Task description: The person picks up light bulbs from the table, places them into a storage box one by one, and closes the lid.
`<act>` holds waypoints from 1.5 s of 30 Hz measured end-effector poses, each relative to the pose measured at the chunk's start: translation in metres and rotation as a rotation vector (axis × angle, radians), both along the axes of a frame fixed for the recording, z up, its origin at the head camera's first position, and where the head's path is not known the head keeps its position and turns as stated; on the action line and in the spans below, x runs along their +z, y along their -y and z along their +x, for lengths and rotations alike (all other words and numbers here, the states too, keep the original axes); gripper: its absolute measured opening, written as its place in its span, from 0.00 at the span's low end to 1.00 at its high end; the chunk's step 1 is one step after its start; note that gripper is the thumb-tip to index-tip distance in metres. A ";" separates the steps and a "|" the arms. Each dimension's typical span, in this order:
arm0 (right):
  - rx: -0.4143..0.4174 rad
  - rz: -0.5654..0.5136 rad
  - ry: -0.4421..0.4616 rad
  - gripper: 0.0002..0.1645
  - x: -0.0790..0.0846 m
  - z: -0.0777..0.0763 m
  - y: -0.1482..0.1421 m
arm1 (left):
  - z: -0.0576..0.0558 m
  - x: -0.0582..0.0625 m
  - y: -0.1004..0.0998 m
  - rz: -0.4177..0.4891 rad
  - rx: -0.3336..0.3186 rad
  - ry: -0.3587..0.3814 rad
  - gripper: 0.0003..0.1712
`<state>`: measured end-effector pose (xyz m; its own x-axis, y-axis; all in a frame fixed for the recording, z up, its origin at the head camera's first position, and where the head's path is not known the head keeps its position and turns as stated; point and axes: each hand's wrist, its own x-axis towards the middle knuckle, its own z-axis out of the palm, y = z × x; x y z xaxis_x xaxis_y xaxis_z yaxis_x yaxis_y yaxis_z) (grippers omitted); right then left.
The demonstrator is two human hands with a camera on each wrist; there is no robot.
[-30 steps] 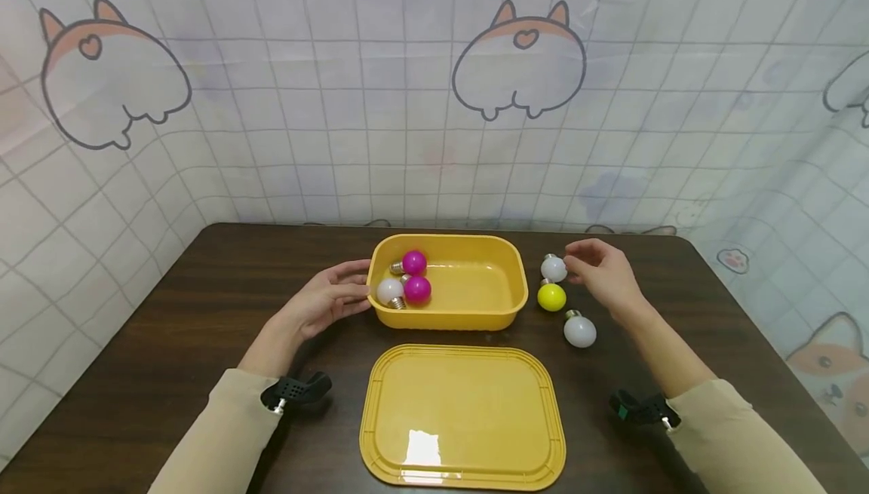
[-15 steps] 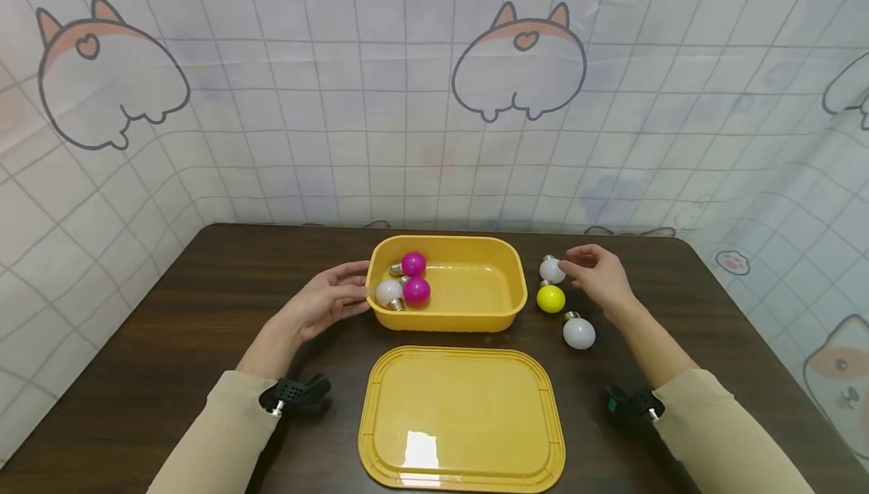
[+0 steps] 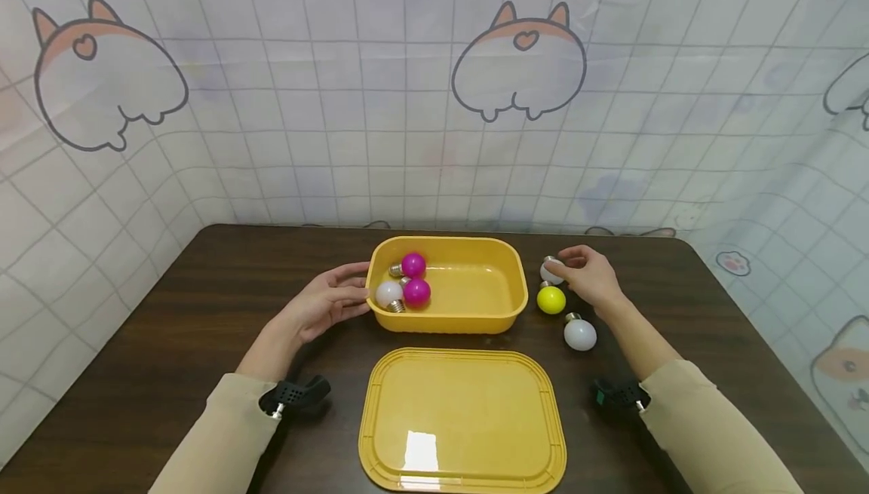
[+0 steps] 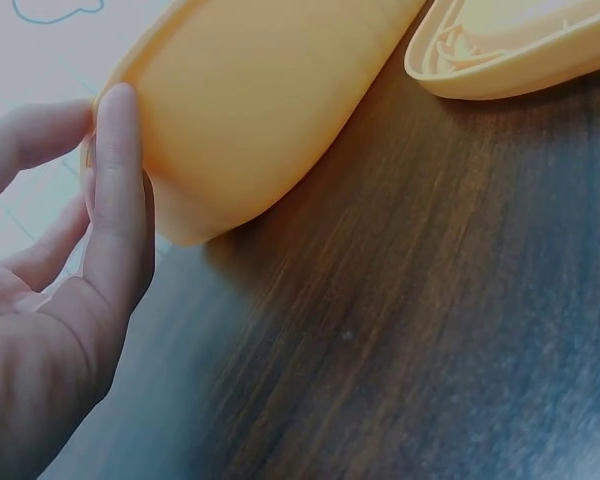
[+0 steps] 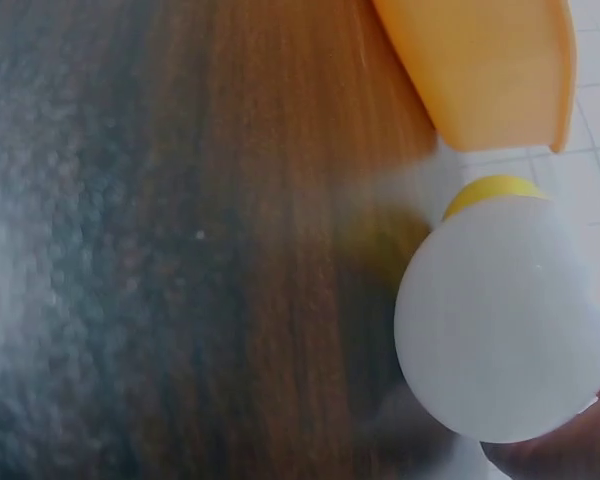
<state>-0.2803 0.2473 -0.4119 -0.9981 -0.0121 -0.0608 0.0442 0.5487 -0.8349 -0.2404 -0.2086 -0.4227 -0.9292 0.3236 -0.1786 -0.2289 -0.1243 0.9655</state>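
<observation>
My left hand (image 3: pixel 333 302) touches the left end of a yellow plastic box (image 3: pixel 448 322), its fingers extended along the wall. In the left wrist view, the thumb (image 4: pixel 118 190) lies against the outside of that wall. Inside the box are two magenta light bulbs (image 3: pixel 414 264) and a white light bulb (image 3: pixel 389 293). My right hand (image 3: pixel 592 275) is at the far white bulb (image 3: pixel 551 275), thumb overlapping it; I cannot tell whether the fingers pinch it. Just below sits a yellow bulb (image 3: pixel 551 300). Another white bulb (image 3: pixel 580 335) lies nearer and fills much of the right wrist view.
A flat yellow lid (image 3: pixel 462 418) lies in front of the box on the dark wooden table (image 3: pixel 204 313). A white grid-patterned cloth (image 3: pixel 407 102) with cartoon corgis hangs behind and along the sides. Black straps (image 3: pixel 293 394) circle both wrists.
My right hand has moved left, so its thumb now overlaps the far white bulb. The left hand stays at the box, and the bulbs keep their places.
</observation>
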 end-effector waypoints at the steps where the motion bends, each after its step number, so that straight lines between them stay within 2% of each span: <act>1: 0.003 0.002 -0.003 0.36 -0.001 -0.001 0.001 | 0.001 0.000 0.000 0.000 0.002 -0.002 0.37; 13: 0.012 -0.002 0.009 0.33 -0.002 -0.002 0.002 | 0.003 -0.003 0.000 0.013 -0.002 -0.007 0.37; 22: 0.026 -0.051 -0.002 0.32 0.002 -0.004 0.000 | 0.004 0.002 -0.001 0.015 0.007 -0.006 0.37; 34: 0.048 -0.070 -0.034 0.32 0.012 -0.002 0.002 | 0.005 0.000 0.000 0.016 -0.008 -0.012 0.38; 40: 0.088 -0.128 -0.055 0.33 0.024 -0.001 0.006 | 0.006 0.001 0.000 0.001 -0.005 -0.019 0.37; 45: 0.129 -0.168 -0.087 0.32 0.027 -0.002 0.011 | 0.006 -0.001 0.000 -0.008 -0.004 -0.018 0.37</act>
<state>-0.2826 0.2362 -0.3851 -0.9890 -0.1428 0.0393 -0.0938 0.3982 -0.9125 -0.2341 -0.2089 -0.4238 -0.9311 0.3256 -0.1641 -0.2115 -0.1155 0.9705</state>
